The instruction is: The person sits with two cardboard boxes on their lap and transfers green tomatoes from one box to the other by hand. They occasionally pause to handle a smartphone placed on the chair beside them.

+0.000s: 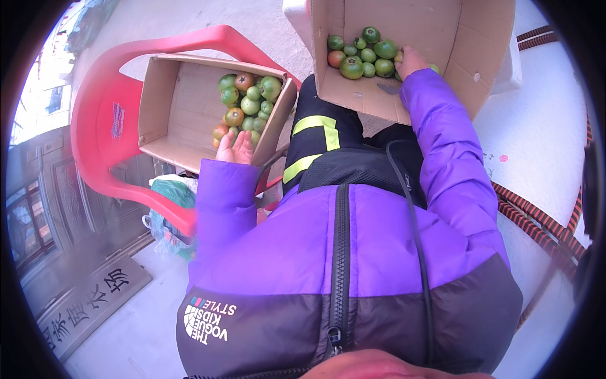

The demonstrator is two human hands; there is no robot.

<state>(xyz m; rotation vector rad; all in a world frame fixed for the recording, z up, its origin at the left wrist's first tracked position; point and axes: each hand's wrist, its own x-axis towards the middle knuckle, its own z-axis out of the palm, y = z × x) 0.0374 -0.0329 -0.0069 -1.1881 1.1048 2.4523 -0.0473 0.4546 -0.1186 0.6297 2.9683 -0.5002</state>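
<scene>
Green and reddish tomatoes (250, 105) are heaped along the right side of a cardboard box (178, 114) on my left. My left hand (235, 148) is at the near edge of that heap, fingers spread and empty. A second cardboard box (410, 25), at the far right, has mostly green tomatoes (369, 58) in its near left part. Inside it my right hand (413, 62) is curled, with a small yellowish tomato (398, 57) at its fingertips. My forearm partly hides the tomatoes next to that hand.
The left box rests on a red plastic chair (95, 120). Beside the chair hangs a plastic bag (169, 218) with something green in it. A white surface (530, 120) with dark-and-red striped bands lies on the right. A signboard (101, 297) lies lower left.
</scene>
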